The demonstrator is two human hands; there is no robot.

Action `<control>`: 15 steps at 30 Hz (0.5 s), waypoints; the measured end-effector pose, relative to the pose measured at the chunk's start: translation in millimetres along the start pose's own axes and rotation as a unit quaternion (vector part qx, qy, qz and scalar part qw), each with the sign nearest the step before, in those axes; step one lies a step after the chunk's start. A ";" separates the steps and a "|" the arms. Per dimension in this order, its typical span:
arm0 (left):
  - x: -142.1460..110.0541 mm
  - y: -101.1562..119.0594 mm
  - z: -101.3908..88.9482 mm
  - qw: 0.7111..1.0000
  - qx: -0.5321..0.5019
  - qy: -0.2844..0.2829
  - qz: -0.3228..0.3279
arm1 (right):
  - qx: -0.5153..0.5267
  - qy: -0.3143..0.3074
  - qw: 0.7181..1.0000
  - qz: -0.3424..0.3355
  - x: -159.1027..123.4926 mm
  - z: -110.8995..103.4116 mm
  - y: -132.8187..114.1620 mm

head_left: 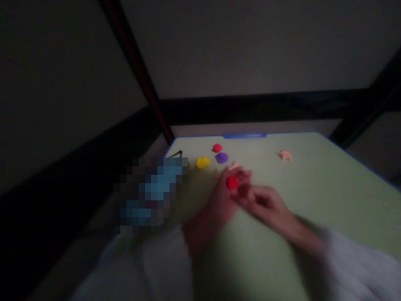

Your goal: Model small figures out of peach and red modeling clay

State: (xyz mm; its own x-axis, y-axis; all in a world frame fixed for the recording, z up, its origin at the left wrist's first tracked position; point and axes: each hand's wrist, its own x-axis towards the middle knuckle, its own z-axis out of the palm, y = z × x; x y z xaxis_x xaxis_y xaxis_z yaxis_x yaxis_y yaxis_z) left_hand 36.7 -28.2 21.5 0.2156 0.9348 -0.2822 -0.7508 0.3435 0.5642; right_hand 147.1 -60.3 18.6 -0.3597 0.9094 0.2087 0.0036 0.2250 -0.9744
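A round lump of red modelling clay point(232, 182) rests in my left hand point(224, 196), which is turned palm up with its fingers partly curled. Right beside the lump, my right hand point(266, 205) has thumb and fingers pinched together. A dark reddish patch shows at those fingertips, too blurred to name. Just past my left hand lies a pale pink piece point(234, 165), partly hidden by the fingers. Further off on the pale green table point(328, 196) are a yellow clay piece point(203, 162), a purple one point(222, 157) and another red one point(217, 148).
A peach-coloured clay piece point(285, 155) with uneven edges lies toward the right of the table. At the left edge is a pixelated blue area point(159, 184), with a thin dark object point(177, 154) behind it. A wall point(266, 50) stands past the blue-rimmed table.
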 end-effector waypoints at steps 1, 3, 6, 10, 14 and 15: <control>-1.1 0.4 1.3 1.000 0.011 0.000 0.000 | -0.010 0.021 1.000 0.008 1.2 0.1 0.9; -3.4 -0.4 3.2 0.999 0.043 -0.007 0.008 | -0.026 0.047 0.998 0.022 3.5 -0.2 3.3; -5.6 -7.8 3.7 0.997 0.069 -0.024 0.014 | -0.036 0.069 0.996 0.030 5.8 -1.8 7.9; -6.5 -21.4 1.5 0.998 0.061 -0.013 0.022 | -0.035 0.102 0.994 0.028 6.6 -5.0 12.0; -8.2 -24.0 1.6 0.998 0.059 -0.029 0.012 | -0.022 0.115 0.992 0.044 7.2 -7.6 9.2; -8.9 -22.7 2.7 0.998 0.062 -0.030 0.016 | -0.009 0.113 0.992 0.053 7.4 -8.2 8.0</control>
State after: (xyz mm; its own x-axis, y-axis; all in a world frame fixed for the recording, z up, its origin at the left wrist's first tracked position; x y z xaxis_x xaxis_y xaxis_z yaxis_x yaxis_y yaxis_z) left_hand 53.4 -44.1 13.3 0.2322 0.9478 -0.2186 -0.6762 0.3189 0.6641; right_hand 152.1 -48.9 13.0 -0.1375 0.9832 0.1199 0.0478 0.1275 -0.9907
